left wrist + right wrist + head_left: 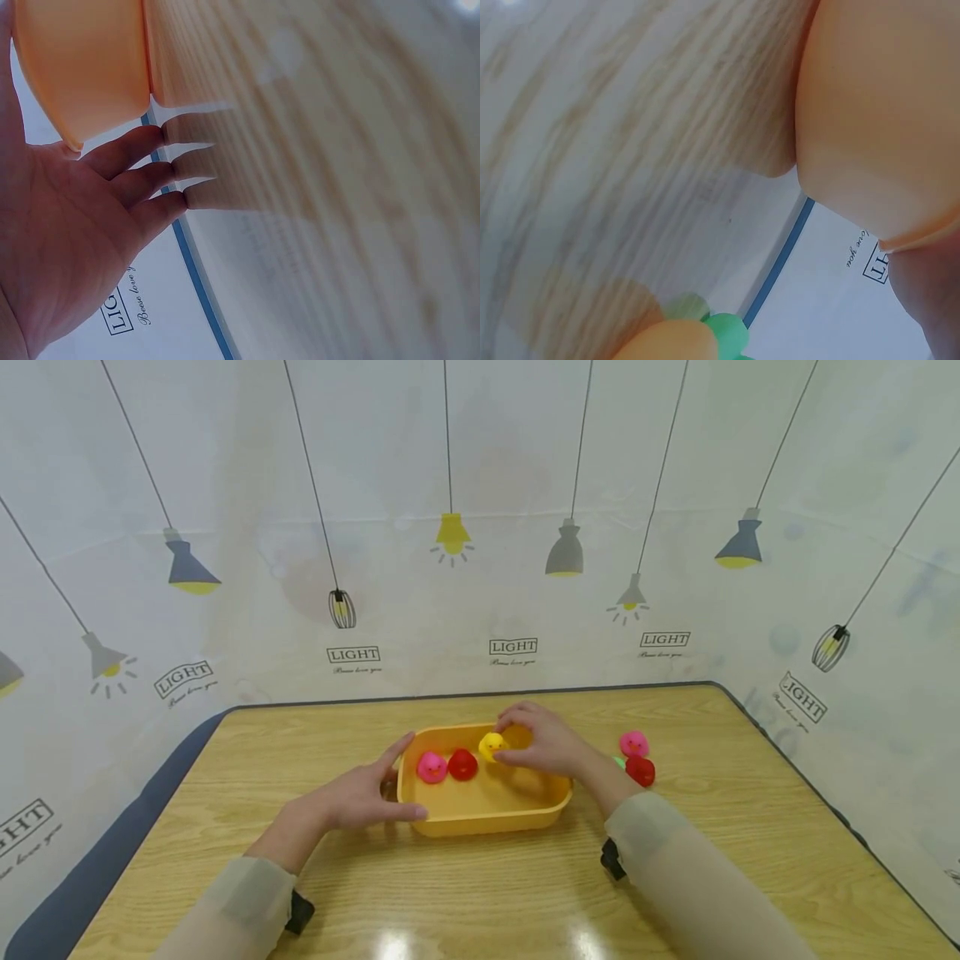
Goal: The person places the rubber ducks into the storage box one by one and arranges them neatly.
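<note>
A yellow-orange plastic basin (pixel 487 826) sits mid-table. My left hand (pixel 352 795) rests against its left end, thumb and index finger spread along the rim. In the left wrist view, the other fingers (pixel 142 176) extend fairly straight beside the basin wall (pixel 90 60). My right hand (pixel 546 745) pinches a yellow toy duck (pixel 491 746) between thumb and fingers, over the back part of the basin. Inside, at the left, lie a pink toy duck (pixel 432 767) and a red toy duck (pixel 462 765). The right wrist view does not show the held duck.
Right of the basin lie another pink duck (pixel 633 743), another red duck (pixel 641 770) and a green duck (pixel 727 334), partly hidden by my right arm in the head view. An orange rounded toy (pixel 667 341) shows beside the green one. A lamp-patterned curtain (pixel 480 610) borders the wooden table (pixel 465 893).
</note>
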`<action>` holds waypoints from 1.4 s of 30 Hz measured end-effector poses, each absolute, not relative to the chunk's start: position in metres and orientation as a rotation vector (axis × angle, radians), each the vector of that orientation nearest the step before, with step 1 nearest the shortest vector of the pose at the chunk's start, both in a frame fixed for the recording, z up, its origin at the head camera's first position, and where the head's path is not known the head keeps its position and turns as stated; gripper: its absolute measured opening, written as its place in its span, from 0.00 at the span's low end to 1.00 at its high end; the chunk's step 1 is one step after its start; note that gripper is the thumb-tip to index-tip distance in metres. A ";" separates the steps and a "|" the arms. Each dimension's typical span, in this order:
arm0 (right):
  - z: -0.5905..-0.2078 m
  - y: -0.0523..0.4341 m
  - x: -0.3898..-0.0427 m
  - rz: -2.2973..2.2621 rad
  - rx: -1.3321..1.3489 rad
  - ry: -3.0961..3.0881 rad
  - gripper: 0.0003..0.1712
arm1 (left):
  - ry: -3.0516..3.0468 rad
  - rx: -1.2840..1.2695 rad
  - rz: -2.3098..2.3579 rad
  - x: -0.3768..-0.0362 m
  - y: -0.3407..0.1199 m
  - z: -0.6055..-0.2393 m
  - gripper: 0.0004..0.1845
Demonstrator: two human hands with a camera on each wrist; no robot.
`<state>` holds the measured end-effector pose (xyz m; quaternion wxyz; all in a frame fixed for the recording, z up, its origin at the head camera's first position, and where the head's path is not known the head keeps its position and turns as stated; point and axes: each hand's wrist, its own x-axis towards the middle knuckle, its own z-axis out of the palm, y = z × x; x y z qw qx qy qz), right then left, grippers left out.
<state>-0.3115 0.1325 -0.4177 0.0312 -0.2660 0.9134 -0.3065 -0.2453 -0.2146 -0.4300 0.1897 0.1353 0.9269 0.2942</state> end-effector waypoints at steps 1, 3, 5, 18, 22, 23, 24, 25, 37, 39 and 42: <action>-0.417 0.132 -0.311 -0.939 -0.823 2.816 0.21 | 2.606 0.381 0.828 -0.245 -0.215 -0.430 0.67; -0.418 0.131 -0.311 -0.931 -0.827 2.815 0.20 | 2.607 0.381 0.829 -0.245 -0.215 -0.431 0.67; -0.418 0.130 -0.312 -0.931 -0.827 2.814 0.20 | 2.607 0.384 0.831 -0.246 -0.215 -0.431 0.67; -0.434 0.127 -0.316 -0.908 -0.846 2.844 0.18 | 2.609 0.399 0.828 -0.245 -0.215 -0.431 0.67; -0.434 0.127 -0.315 -0.833 -0.871 2.888 0.18 | 2.609 0.403 0.824 -0.245 -0.215 -0.431 0.67; -0.433 0.126 -0.314 -0.808 -0.876 2.898 0.18 | 2.609 0.405 0.822 -0.245 -0.215 -0.431 0.67; -0.433 0.126 -0.313 -0.783 -0.876 2.908 0.18 | 2.610 0.407 0.819 -0.246 -0.215 -0.432 0.67; -0.432 0.126 -0.313 -0.753 -0.877 2.917 0.18 | 2.611 0.405 0.818 -0.246 -0.215 -0.432 0.67; -0.430 0.122 -0.310 -0.524 -0.858 2.973 0.18 | 2.612 0.399 0.819 -0.246 -0.214 -0.431 0.68; -0.429 0.122 -0.310 -0.522 -0.855 2.967 0.19 | 2.612 0.397 0.821 -0.246 -0.214 -0.431 0.67; -0.428 0.122 -0.310 -0.534 -0.850 2.957 0.19 | 2.616 0.400 0.818 -0.246 -0.214 -0.431 0.67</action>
